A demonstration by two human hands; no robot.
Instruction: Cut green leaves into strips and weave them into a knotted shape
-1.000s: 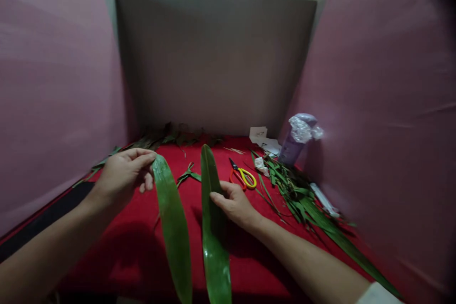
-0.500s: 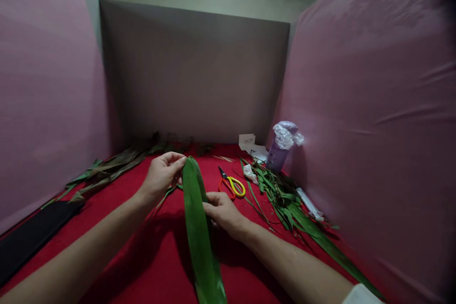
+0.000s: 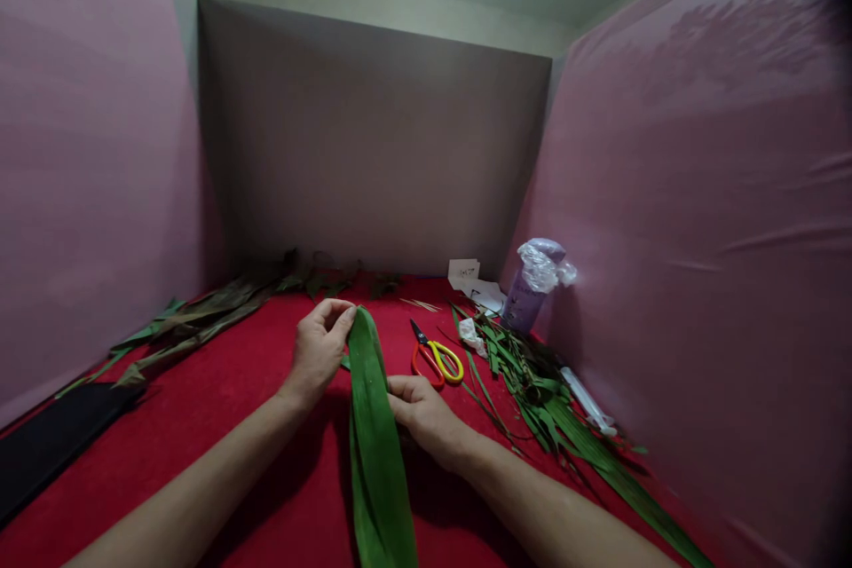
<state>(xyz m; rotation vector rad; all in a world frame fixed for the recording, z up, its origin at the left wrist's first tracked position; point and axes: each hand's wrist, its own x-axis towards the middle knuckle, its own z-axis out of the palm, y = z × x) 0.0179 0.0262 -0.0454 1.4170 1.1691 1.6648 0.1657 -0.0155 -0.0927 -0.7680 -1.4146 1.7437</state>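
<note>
A long, broad green leaf [image 3: 381,470] hangs lengthwise in front of me, folded over at its upper end, with its lower end running out of the picture. My left hand [image 3: 321,346] pinches the folded top between thumb and fingers. Lower down, my right hand [image 3: 426,415] grips the leaf's right edge; some of its fingers are hidden behind the leaf. Just beyond my right hand lies a pair of scissors [image 3: 436,357] with one red and one yellow handle loop, blades pointing away.
Cut leaves and strips [image 3: 532,390] lie heaped at the right, beside a crumpled white tissue [image 3: 471,335] and a purple package [image 3: 529,293]. Brownish leaves [image 3: 200,319] and a black flat object [image 3: 67,435] lie left. Pink walls [image 3: 698,266] flank the red cloth [image 3: 266,426].
The leaf has turned between my hands, so its layers now overlap differently. My hands keep their holds and sit slightly lower and farther right in view, as the camera has shifted too.
</note>
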